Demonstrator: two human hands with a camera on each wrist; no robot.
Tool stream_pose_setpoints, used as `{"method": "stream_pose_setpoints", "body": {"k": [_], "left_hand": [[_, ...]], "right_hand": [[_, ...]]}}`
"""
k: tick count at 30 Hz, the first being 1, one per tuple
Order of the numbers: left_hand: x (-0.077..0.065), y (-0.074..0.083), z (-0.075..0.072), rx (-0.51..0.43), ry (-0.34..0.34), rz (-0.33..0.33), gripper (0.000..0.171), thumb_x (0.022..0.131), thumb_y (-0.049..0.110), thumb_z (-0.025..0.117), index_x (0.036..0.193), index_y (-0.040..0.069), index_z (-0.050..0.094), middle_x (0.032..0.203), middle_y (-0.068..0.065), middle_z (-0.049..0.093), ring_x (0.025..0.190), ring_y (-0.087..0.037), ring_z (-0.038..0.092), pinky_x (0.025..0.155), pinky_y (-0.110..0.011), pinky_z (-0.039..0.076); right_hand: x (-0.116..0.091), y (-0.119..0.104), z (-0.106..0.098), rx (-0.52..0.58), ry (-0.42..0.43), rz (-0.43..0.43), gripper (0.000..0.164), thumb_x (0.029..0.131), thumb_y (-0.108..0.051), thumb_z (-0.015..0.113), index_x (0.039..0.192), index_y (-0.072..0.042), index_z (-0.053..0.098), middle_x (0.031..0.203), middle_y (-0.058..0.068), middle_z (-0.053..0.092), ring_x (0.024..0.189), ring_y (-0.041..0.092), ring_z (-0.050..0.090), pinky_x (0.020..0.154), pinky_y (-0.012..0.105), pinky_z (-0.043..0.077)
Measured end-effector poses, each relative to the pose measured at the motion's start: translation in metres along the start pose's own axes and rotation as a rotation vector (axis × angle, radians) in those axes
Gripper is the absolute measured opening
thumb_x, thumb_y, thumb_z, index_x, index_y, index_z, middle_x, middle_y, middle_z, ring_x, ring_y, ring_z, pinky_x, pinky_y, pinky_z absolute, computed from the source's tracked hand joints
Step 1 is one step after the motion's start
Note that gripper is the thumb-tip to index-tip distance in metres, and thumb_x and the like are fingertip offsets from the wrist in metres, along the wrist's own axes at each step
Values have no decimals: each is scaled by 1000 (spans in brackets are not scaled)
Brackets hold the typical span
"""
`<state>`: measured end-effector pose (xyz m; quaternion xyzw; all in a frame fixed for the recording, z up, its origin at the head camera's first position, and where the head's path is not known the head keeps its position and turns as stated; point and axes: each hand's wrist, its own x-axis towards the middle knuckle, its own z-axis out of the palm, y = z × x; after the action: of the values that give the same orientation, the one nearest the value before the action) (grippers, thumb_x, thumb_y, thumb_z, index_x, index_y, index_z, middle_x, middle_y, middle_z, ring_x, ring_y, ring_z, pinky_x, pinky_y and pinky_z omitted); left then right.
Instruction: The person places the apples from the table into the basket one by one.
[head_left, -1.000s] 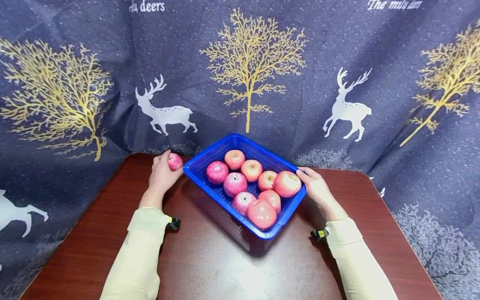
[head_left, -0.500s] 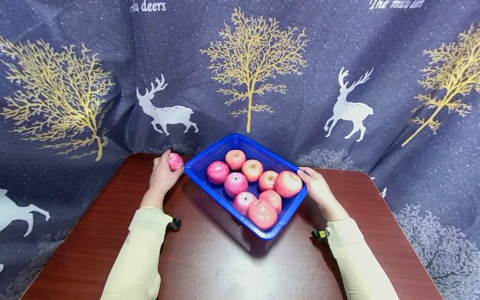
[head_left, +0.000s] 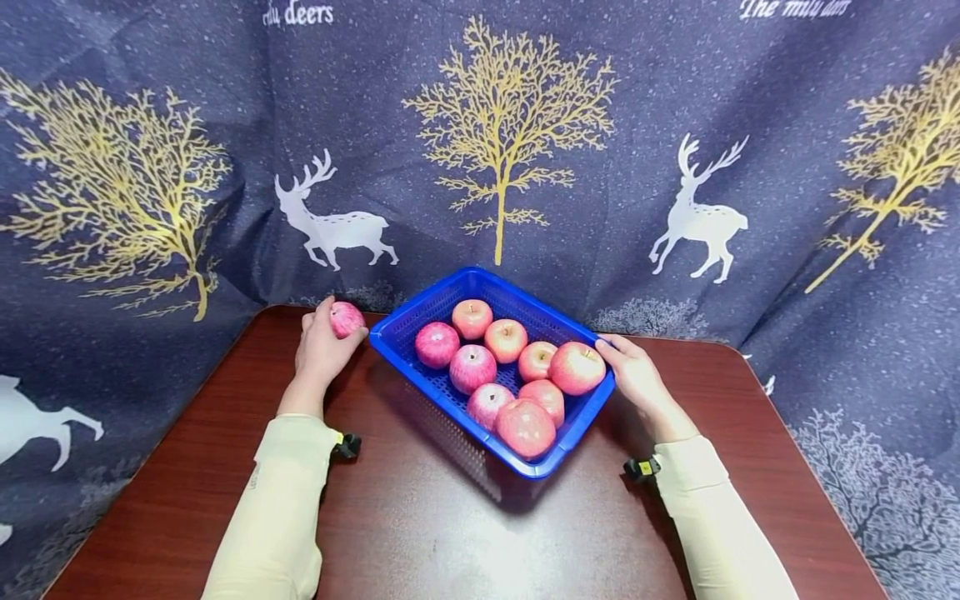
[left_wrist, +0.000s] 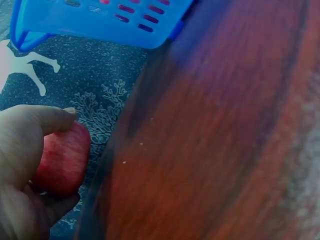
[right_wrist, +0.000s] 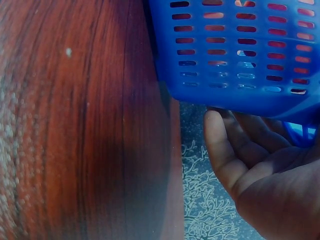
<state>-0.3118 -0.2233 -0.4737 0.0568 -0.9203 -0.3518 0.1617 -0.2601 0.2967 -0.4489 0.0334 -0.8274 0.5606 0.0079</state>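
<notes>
At the back left of the table, my left hand (head_left: 324, 348) holds a red apple (head_left: 347, 319) between thumb and fingers, just outside the basket's left corner. The left wrist view shows the thumb across the top of that apple (left_wrist: 65, 159), with fingers around and below it. A blue plastic basket (head_left: 420, 385) with slotted walls stands turned at an angle, several red and pink apples (head_left: 472, 369) inside it. My right hand (head_left: 637, 379) grips the basket's right corner at the rim. In the right wrist view its fingers (right_wrist: 225, 145) curl against the slotted wall (right_wrist: 225, 97), partly hidden behind it.
The dark reddish-brown wooden table (head_left: 420, 533) ends at a back edge close behind both hands. A dark blue cloth (head_left: 562, 225) printed with trees and deer hangs right behind it. Two apples (head_left: 577, 367) ride high near the basket's right and front rim.
My left hand and its apple have shifted slightly left, leaving a bit more gap to the basket. The basket, its apples and my right hand look still.
</notes>
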Motion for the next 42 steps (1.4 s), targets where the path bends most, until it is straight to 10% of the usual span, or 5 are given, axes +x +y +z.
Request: {"method": "stream_pose_setpoints", "body": {"k": [22,42], "left_hand": [[-6,48,-36,-211,199,-45,87,82,52,72,153,22,32,141,-16,41,123,-32,43,102,-51,38],[-23,99,-46,-189,218,162,85,81,50,74,152,23,35,137,-18,44,118,-35,48,96,-53,41]], "right_hand": [[-1,-1,0,-11,0,29,52,100,-50,50,132,-9,57,125,12,60,110,24,55,97,36,41],[0,-1,0,-17,1,33,54,99,-52,49,132,-10,57,126,12,60,111,25,54,101,41,38]]}}
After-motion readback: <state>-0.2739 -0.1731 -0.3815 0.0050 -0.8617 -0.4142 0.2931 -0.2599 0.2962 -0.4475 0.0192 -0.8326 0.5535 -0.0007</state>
